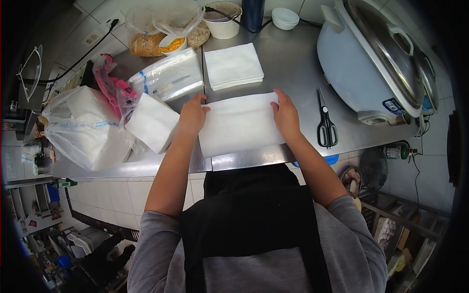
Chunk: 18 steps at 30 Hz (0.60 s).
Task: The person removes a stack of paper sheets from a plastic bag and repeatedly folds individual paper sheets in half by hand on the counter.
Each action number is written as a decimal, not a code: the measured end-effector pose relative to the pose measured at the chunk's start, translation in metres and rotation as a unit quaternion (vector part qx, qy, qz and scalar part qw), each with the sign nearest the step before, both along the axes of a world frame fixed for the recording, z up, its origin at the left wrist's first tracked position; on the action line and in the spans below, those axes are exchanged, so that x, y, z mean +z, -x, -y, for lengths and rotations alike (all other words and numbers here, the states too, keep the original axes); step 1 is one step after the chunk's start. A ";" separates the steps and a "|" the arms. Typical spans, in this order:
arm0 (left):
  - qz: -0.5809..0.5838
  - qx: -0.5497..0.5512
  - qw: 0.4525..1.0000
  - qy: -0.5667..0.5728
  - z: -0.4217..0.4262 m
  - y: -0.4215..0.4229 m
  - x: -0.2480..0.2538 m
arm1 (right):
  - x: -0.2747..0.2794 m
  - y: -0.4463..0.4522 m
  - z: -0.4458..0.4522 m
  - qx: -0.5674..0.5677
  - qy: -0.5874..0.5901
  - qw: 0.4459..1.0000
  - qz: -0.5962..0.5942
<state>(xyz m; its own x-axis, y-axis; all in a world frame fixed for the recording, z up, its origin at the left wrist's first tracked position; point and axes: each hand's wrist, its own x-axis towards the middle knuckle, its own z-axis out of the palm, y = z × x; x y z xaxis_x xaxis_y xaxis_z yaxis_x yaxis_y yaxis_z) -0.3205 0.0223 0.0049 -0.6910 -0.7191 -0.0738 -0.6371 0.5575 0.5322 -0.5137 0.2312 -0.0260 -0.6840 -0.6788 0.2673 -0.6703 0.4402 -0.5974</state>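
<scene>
A white cloth-like sheet (pixel 239 128) lies on the steel table in front of me, its near edge close to the table's front. My left hand (pixel 194 115) grips its left edge near the far corner, thumb on top. At the far right corner, my right hand (pixel 285 115) pinches the sheet between thumb and fingers. Beyond it sits a neat stack of folded white sheets (pixel 234 66). Left of my left hand is another white stack (pixel 153 123), partly out of its plastic wrapping. Black-handled scissors (pixel 327 128) rest to the right of my right hand.
A large pale-blue cooker (pixel 364 63) with a metal lid stands at the right. Plastic packages (pixel 168 73) and a bulky white bag (pixel 85 127) occupy the left side. Food bags (pixel 146 44), a white tub (pixel 223 27) and small white bowls (pixel 285 18) line the back.
</scene>
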 end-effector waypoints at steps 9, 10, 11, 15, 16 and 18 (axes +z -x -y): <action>-0.051 -0.082 0.959 0.267 -0.021 -0.025 0.033 | 0.020 -0.020 -0.005 0.035 -0.041 0.988 -0.144; -0.051 -0.082 0.958 0.272 -0.019 -0.035 0.038 | 0.024 -0.030 -0.008 0.058 -0.064 0.963 -0.257; -0.001 -0.048 0.979 0.199 -0.018 -0.047 0.042 | 0.026 -0.043 -0.010 0.103 -0.058 0.962 -0.245; 0.024 0.020 0.973 0.229 -0.031 -0.084 0.049 | 0.019 -0.088 -0.030 0.297 -0.044 0.939 -0.169; 0.029 0.017 0.973 0.230 -0.031 -0.088 0.047 | 0.017 -0.091 -0.032 0.296 -0.041 0.940 -0.165; -0.010 0.023 0.961 0.275 -0.028 -0.097 0.038 | 0.012 -0.094 -0.037 0.321 -0.082 0.934 -0.131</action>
<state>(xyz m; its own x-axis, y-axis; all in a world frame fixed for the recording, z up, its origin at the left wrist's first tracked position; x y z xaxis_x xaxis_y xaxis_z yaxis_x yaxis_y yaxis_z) -0.2235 0.0499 0.0426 -0.6542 -0.6761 0.3389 -0.6609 0.7289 0.1785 -0.4197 0.2677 -0.0137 -0.0477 -0.9731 0.2252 -0.9417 -0.0314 -0.3349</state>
